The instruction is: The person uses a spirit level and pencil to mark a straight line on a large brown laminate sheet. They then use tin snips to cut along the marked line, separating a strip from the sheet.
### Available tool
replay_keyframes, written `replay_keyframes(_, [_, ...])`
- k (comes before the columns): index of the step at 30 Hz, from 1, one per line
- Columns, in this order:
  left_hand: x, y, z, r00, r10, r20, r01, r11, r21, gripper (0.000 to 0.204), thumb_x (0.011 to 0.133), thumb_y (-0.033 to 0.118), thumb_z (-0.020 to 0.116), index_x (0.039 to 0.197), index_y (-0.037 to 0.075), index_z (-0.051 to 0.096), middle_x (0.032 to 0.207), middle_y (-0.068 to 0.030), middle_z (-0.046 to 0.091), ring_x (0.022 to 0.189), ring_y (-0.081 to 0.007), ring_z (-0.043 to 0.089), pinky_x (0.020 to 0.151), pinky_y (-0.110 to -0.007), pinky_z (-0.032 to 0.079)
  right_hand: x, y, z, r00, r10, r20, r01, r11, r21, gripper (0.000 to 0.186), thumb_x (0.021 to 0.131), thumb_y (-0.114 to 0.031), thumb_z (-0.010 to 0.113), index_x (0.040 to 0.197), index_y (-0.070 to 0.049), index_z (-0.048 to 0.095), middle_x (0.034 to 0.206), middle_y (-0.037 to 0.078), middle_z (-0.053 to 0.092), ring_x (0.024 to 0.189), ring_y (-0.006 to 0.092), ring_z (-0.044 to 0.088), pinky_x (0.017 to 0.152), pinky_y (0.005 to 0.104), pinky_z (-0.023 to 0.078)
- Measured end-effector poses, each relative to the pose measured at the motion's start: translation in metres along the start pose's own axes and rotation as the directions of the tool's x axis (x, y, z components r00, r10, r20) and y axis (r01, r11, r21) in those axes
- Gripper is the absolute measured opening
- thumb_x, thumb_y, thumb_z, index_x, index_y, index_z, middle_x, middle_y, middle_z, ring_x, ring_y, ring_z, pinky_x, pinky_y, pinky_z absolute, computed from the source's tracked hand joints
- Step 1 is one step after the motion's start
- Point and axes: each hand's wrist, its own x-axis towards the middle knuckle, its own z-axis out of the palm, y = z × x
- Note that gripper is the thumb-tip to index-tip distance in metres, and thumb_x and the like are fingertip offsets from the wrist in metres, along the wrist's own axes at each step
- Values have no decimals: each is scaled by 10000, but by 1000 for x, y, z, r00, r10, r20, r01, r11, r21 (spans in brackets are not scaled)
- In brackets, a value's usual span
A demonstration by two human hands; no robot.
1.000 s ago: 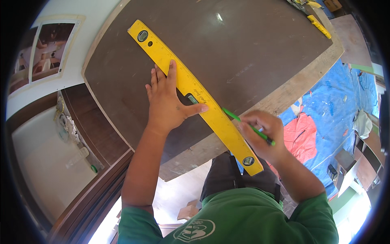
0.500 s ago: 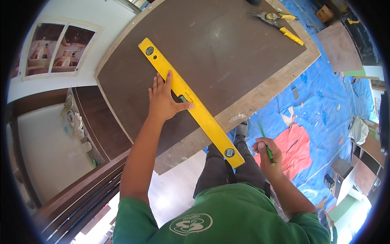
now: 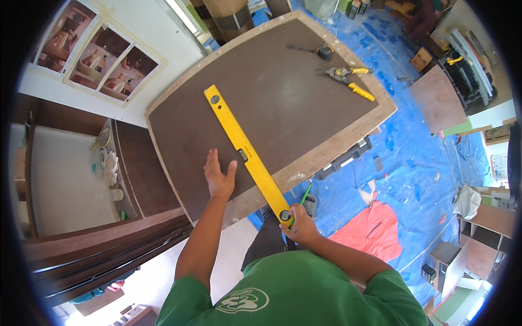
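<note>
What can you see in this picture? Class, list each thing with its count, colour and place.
board: 1, dark brown, pale edges, centre
level: 1, yellow, lying slantwise across the board
pencil: 1, green, in the right hand
snips: 1, yellow handles, board's far right corner
tape measure: 1, dark, beyond the snips
tarp: 1, blue, floor at right
red sheet: 1, on the tarp
left hand: flat on the board beside the level
right hand: at the level's near end

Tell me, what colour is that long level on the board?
Yellow level, clearest in the head view.
</note>
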Motion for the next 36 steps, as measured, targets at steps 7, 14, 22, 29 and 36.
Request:
replay_keyframes(7, [10, -36, -4, 998, -51, -47, 57, 988, 145, 763, 1022, 511, 648, 1615, 64, 473, 1702, -206, 423, 1614, -401, 317, 1322, -613, 143, 2, -16, -42, 978, 30, -209, -63, 986, -151, 572, 817, -244, 882, 1174, -69, 471, 952, 223, 639, 852, 467, 683, 707, 515, 546])
replay_keyframes(14, [13, -39, 1, 996, -84, -7, 84, 990, 115, 775, 1038, 554, 565, 1627, 63, 454, 1746, -191, 347, 1649, -371, 233, 1335, -604, 49, 6, -66, -85, 965, 51, -258, -103, 976, -193, 613, 790, -299, 949, 1087, -88, 456, 847, 139, 627, 735, 334, 666, 669, 429, 539])
replay_keyframes(22, [12, -28, -3, 986, -133, 104, 107, 969, 224, 756, 1079, 534, 461, 1663, 61, 381, 1787, -164, 255, 1664, -347, 185, 1339, -607, 28, 146, -108, -213, 990, -94, -106, 25, 852, -523, 585, 732, -261, 965, 1002, -109, 469, 830, 103, 583, 707, 288, 600, 657, 403, 513])
replay_keyframes(29, [15, -25, 5, 982, -171, 79, 130, 921, 366, 727, 1101, 518, 388, 1678, 76, 365, 1795, -117, 249, 1664, -318, 187, 1346, -597, 45, 345, -112, -257, 840, -492, 231, 533, 662, -528, 509, 737, -208, 894, 1018, -97, 484, 883, 133, 609, 761, 334, 615, 713, 416, 517])
replay_keyframes(36, [15, -23, 8, 986, -165, 34, 132, 881, 454, 709, 1090, 509, 411, 1680, 118, 379, 1787, -91, 283, 1658, -298, 216, 1351, -573, 67, 530, -55, -272, 878, -340, 337, 479, 616, -625, 428, 817, -158, 827, 1096, -116, 505, 968, 188, 671, 956, 451, 696, 819, 496, 541])
